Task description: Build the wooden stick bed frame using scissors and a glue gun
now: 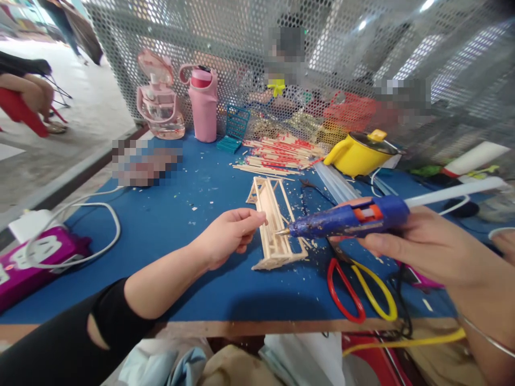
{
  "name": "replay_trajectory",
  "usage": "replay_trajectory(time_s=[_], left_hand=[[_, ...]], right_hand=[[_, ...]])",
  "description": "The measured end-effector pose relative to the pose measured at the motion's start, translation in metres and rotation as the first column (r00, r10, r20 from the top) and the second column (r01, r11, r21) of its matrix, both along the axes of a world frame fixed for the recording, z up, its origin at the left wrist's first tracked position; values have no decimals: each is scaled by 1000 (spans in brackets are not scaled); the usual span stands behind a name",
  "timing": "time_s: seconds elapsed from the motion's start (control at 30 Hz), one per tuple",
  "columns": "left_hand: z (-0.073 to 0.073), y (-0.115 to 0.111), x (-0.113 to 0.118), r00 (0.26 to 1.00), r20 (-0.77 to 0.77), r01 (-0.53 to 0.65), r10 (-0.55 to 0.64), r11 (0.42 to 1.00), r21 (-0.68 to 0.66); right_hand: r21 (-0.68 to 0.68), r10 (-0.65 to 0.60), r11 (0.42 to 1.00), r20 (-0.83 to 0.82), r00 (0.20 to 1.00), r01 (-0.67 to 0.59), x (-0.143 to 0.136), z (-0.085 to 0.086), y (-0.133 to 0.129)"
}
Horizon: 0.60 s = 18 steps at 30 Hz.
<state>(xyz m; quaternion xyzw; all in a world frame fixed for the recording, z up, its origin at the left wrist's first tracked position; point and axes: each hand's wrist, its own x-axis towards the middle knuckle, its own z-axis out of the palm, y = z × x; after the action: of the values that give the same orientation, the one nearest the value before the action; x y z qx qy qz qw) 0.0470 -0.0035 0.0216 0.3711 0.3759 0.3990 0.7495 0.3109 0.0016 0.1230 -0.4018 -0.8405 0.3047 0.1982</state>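
My right hand [418,241] is wrapped round a blue hot glue gun [346,219], which has a white glue stick [454,192] coming out of its back. Its metal tip points left, over a small frame of wooden sticks [276,225] on the table. Thumb and fingertips pinched together, my left hand [233,233] is at the frame's left side; whatever it pinches is too small to make out. Red-and-yellow-handled scissors [348,292] lie below the glue gun, their blades partly hidden. Pliers [316,187] with dark jaws lie just beyond the frame.
Red-marked sticks [281,153] are piled at the back, beside clear glue sticks [336,182] and a yellow pot [360,155]. Two pink bottles, a teal stand [234,128] and a perforated metal screen [241,32] line the rear. A purple box [44,262] with a white cable sits left.
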Motion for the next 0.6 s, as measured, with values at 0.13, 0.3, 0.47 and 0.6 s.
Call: replay_trajectory(time_s=[0.13, 0.3, 0.47, 0.6], left_hand=[[1, 0, 0, 1000, -4, 5, -5, 1000, 5], [1, -1, -1, 1000, -3, -3, 3, 1000, 0], [1, -1, 0, 1000, -6, -7, 7, 1000, -2], [0, 0, 0, 1000, 3, -4, 4, 1000, -2]], right_hand=[[72, 22, 997, 50, 998, -26, -4, 2, 0], [104, 44, 993, 76, 996, -51, -4, -5, 0], [146, 51, 987, 96, 994, -65, -6, -11, 2], [148, 49, 987, 113, 992, -66, -7, -12, 2]])
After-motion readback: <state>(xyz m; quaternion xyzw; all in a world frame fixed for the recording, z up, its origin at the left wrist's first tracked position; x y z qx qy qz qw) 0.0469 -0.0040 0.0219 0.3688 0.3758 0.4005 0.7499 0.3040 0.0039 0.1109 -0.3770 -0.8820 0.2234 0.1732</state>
